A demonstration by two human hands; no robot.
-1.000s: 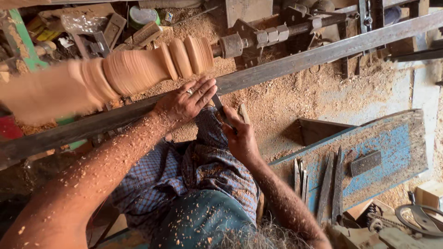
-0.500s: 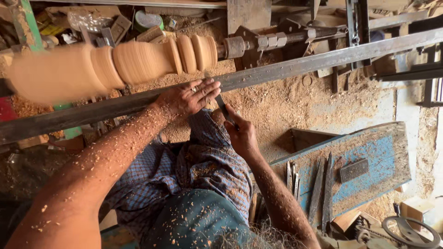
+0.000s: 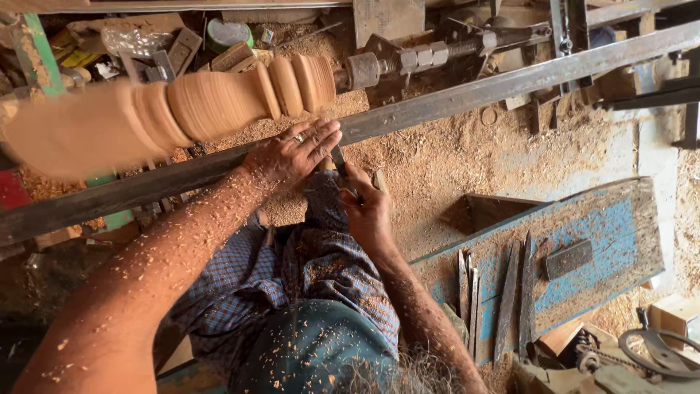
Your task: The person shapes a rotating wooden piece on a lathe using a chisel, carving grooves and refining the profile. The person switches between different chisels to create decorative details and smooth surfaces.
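View from above of a person working at a wood lathe. A turned wooden spindle, pale orange with rounded beads and grooves, lies across the upper left, held at its right end by a metal centre with nuts. Below it a long steel tool rest bar runs diagonally across the whole scene. The left hand, wearing a ring, lies flat with fingers spread over the bar, pressing on a chisel. The right hand is curled tightly around the chisel's handle just below the bar. Both forearms are flecked with wood shavings. Sawdust covers the ground. At lower right, a worn blue wooden board carries several long chisels lying side by side near its left edge
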